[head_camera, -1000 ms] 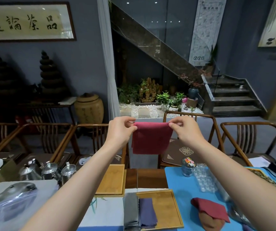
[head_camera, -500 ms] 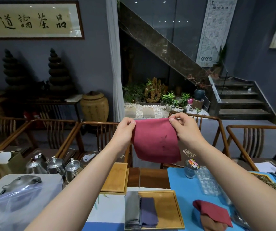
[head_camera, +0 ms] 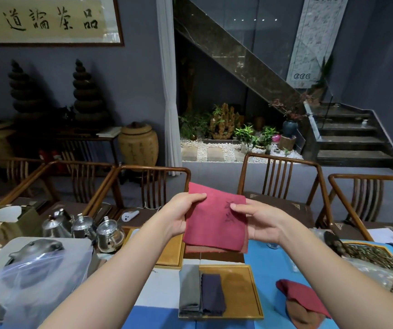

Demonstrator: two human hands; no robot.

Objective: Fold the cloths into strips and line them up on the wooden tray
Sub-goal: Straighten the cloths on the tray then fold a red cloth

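I hold a red cloth (head_camera: 214, 219) in the air above the table, folded over with a dark mark on its face. My left hand (head_camera: 182, 214) grips its left edge and my right hand (head_camera: 259, 224) grips its right edge. Below, a wooden tray (head_camera: 243, 288) holds a grey strip (head_camera: 189, 288) and a dark blue strip (head_camera: 212, 293) side by side at its left end. To the tray's right, a loose dark red cloth (head_camera: 302, 295) lies over a brown cloth (head_camera: 304, 315) on the blue mat (head_camera: 271, 264).
A second wooden tray (head_camera: 170, 252) lies behind the first. Three silver teapots (head_camera: 84, 230) stand at the left, beside a plastic-bagged dark object (head_camera: 34, 267). A dish of dried leaves (head_camera: 380, 264) sits at the right. Wooden chairs (head_camera: 281, 181) line the table's far side.
My hands have come down and nearer the table with the red cloth. The grip shifted from pinching its top corners to holding its side edges, and the cloth now leans flatter.
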